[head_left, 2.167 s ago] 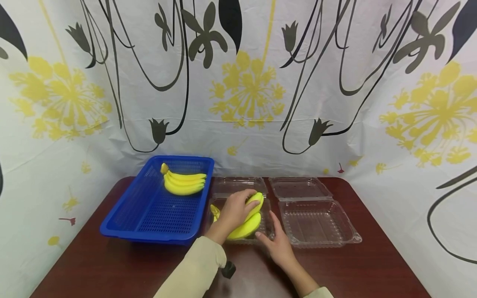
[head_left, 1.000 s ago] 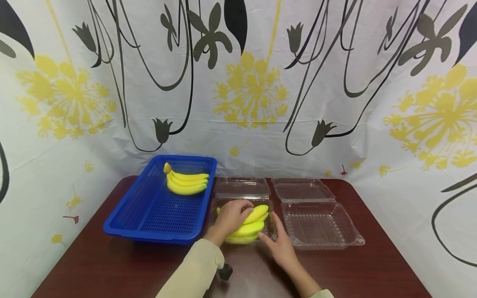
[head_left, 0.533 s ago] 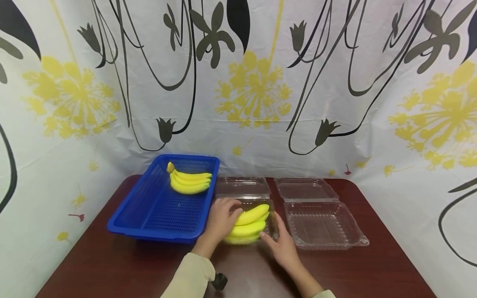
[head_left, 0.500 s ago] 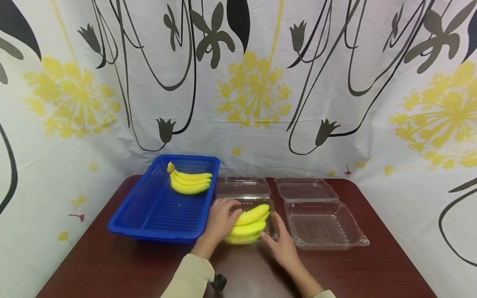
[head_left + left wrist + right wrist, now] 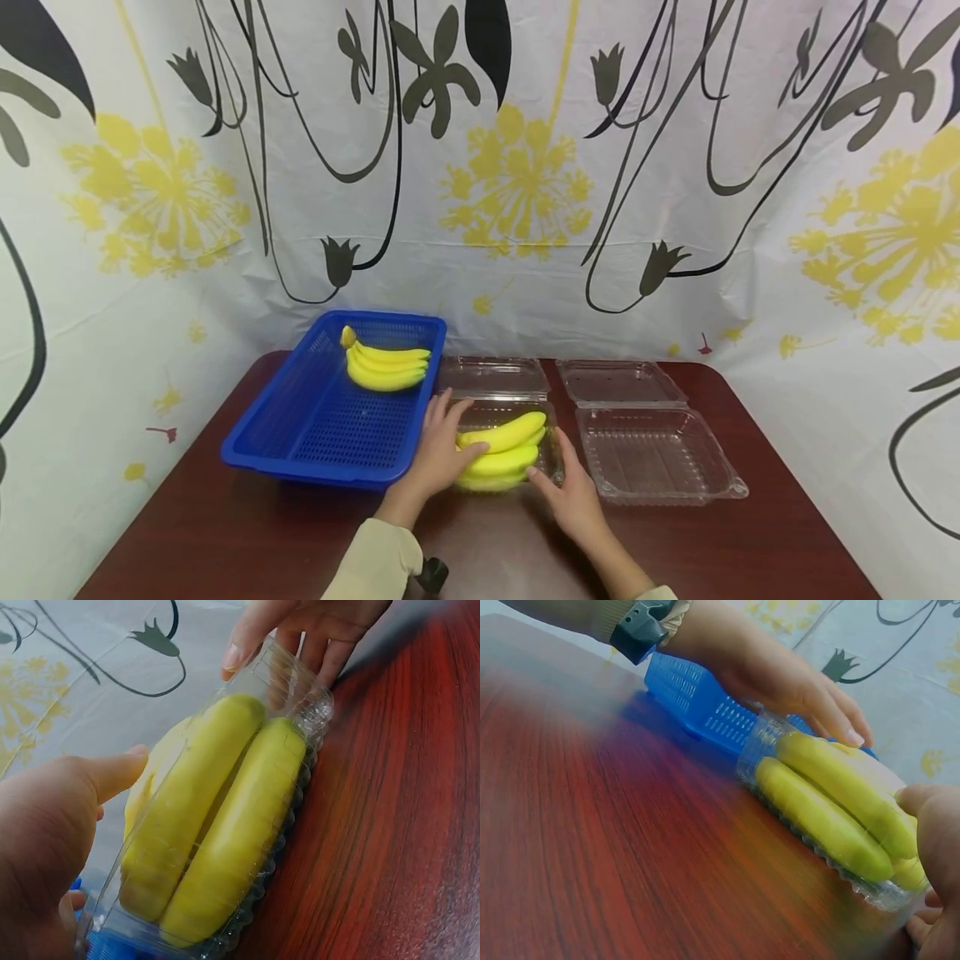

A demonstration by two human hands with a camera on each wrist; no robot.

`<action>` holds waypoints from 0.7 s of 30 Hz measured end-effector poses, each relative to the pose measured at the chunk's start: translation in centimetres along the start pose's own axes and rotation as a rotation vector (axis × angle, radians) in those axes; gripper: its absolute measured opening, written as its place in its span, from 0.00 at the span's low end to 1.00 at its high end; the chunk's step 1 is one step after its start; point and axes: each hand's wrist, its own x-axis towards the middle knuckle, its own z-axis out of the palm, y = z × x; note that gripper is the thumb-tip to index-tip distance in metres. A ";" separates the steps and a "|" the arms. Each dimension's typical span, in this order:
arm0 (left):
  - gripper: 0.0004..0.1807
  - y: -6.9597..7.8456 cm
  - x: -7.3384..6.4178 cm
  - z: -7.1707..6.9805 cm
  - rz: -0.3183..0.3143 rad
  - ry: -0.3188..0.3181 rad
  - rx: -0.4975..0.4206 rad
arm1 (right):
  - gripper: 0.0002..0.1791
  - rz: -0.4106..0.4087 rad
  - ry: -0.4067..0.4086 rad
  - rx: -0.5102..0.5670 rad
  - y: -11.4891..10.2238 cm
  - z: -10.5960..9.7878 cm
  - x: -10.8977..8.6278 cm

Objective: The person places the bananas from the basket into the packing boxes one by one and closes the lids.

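A bunch of yellow bananas lies in the base of a clear hinged plastic container, tips toward the right. At its left side my left hand has its fingers spread, the thumb reaching over the rim beside the bananas. My right hand holds the container's right end, thumb at the rim and fingers outside the wall. The left wrist view shows the right hand's fingers through the clear wall. The bunch's stem end is hidden behind my left hand in the head view.
Left of the container stands a blue plastic basket with another banana bunch inside. A second clear container lies open on the right, its lid folded back. A patterned curtain closes off the table's far side.
The bananas have settled lower into the container. My left hand has let go of them and moved left, its fingers spreading. My right hand stays at the container's right end.
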 end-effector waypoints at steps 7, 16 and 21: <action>0.49 -0.6 -0.2 0.1 -0.105 0.015 -0.175 | 0.48 0.005 -0.003 -0.023 -0.3 -0.1 -0.1; 0.54 -0.6 -0.3 0.5 -0.132 0.003 -0.279 | 0.49 0.028 -0.026 -0.017 -0.4 -1.3 -0.4; 0.53 -1.2 -0.3 0.6 -0.207 0.040 -0.423 | 0.50 0.022 -0.031 0.020 -0.5 -1.9 -0.4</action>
